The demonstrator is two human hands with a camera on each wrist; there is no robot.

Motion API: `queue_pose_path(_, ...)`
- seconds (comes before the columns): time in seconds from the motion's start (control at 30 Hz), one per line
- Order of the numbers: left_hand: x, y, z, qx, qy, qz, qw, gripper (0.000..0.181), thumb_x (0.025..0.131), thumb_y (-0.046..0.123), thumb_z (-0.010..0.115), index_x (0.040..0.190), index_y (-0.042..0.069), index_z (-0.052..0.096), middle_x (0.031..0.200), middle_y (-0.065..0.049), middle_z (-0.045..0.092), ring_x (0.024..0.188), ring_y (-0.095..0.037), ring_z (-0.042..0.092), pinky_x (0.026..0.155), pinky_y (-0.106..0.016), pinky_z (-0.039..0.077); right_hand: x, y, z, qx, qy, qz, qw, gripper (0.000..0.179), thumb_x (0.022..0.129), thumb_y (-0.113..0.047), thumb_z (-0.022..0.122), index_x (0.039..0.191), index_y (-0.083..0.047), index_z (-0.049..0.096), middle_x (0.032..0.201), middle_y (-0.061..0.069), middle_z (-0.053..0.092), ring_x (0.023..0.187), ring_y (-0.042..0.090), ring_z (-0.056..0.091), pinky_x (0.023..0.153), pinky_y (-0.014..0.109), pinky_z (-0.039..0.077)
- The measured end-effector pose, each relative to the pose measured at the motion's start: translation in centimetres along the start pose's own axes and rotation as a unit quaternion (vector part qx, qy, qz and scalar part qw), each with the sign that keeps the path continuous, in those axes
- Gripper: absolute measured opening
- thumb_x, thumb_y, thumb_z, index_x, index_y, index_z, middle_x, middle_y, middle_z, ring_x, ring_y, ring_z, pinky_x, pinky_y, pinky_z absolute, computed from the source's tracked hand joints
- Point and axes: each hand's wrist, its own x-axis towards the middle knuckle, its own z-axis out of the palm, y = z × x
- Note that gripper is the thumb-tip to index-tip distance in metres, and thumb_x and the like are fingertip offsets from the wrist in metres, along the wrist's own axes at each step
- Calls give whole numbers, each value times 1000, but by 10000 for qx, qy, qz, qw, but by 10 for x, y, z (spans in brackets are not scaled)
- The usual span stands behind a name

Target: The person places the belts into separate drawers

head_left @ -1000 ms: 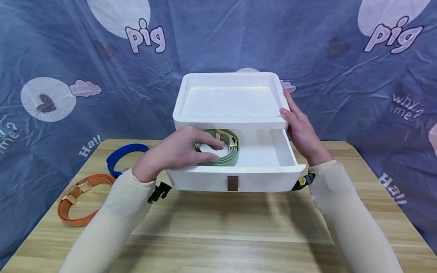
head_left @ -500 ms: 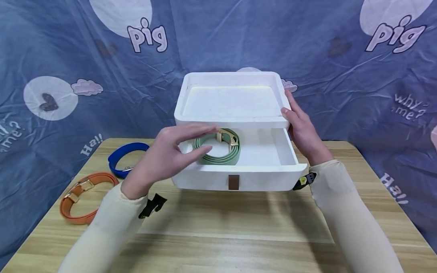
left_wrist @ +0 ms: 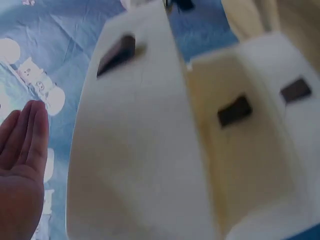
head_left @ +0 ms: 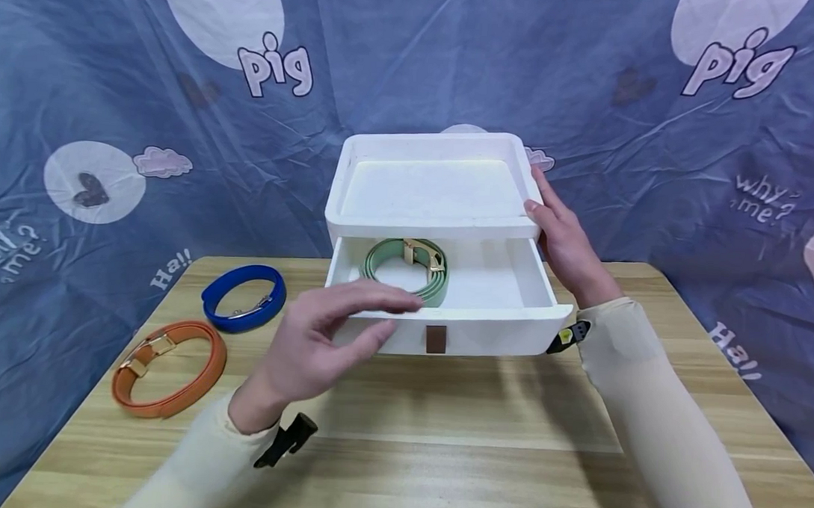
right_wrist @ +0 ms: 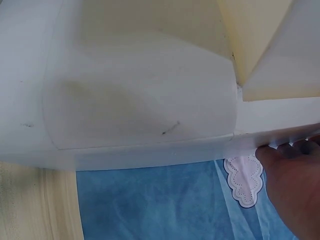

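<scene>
A white drawer unit [head_left: 435, 226] stands at the back of the table with its top drawer [head_left: 495, 334] pulled out. Inside that drawer, on its left side, lies a coiled green belt [head_left: 435, 291] with a gold buckle. My left hand [head_left: 330, 333] hovers before the drawer's left front, holding nothing, thumb apart from the fingers; the left wrist view shows the fingers [left_wrist: 36, 142] straight beside the drawer front. My right hand [head_left: 572, 248] holds the unit's upper right side, thumb at the rim and fingers along the side wall.
A coiled blue belt [head_left: 245, 324] and a coiled orange belt [head_left: 204, 378] lie at the left of the wooden table [head_left: 440, 449]. Lower drawers with brown tabs [left_wrist: 234, 111] show in the left wrist view. A blue printed cloth [head_left: 400, 59] hangs behind the unit.
My left hand has come out of the drawer, away from the green belt, and down toward me in front of the drawer. The green belt stays inside. My right hand has kept its place.
</scene>
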Motion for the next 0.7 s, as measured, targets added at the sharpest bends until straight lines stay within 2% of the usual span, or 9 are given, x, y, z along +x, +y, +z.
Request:
queue_pose_path(0.1, -7, -1, 7, -253, -279, 7, 9993, 22, 91, -8, 59, 111, -6, 67, 110, -17, 69, 103, -30, 66, 86, -43, 59, 0, 0, 0, 0, 0, -20, 10000, 61, 106, -32, 44, 157, -36, 11, 162, -4, 12, 139, 31, 30, 93, 25, 51)
queue_pose_path(0.27, -16, -5, 18, -499, -610, 355, 9963, 22, 88, -10, 59, 109, -6, 67, 108, -20, 69, 102, -31, 66, 87, -45, 58, -1, 0, 0, 33, 0, -33, 10000, 61, 106, -32, 45, 157, -36, 12, 162, -3, 12, 139, 31, 30, 92, 25, 52)
queue_pose_path(0.33, -20, -7, 23, -556, -664, 303, 9958, 22, 87, -11, 59, 108, -7, 66, 106, -20, 69, 101, -30, 67, 87, -44, 58, -1, 0, 0, 61, 4, -26, 10000, 61, 106, -32, 45, 157, -36, 12, 162, -3, 13, 139, 31, 31, 92, 24, 52)
queue_pose_path(0.47, -31, -12, 31, -655, -716, -149, 9952, 22, 87, -14, 60, 106, -6, 67, 102, -17, 70, 98, -25, 67, 81, -39, 60, 0, 0, 1, 101, 5, -11, 9999, 62, 106, -31, 45, 157, -35, 12, 162, -2, 13, 139, 30, 31, 92, 24, 51)
queue_pose_path(0.57, -41, -16, 36, -660, -752, -637, 9929, 21, 89, -13, 60, 106, -3, 68, 102, -14, 71, 96, -22, 68, 78, -36, 61, 0, 0, 1, 97, 3, -4, 10000, 62, 106, -31, 45, 157, -36, 11, 162, -3, 13, 139, 30, 31, 92, 24, 51)
queue_pose_path(0.7, -50, -22, 40, -698, -892, -1482, 9824, 18, 95, -3, 60, 109, 1, 70, 107, -8, 72, 99, -18, 68, 82, -34, 60, 0, 0, 1, 57, 26, 2, 10000, 62, 106, -31, 44, 158, -34, 10, 162, -2, 13, 138, 31, 32, 92, 25, 52)
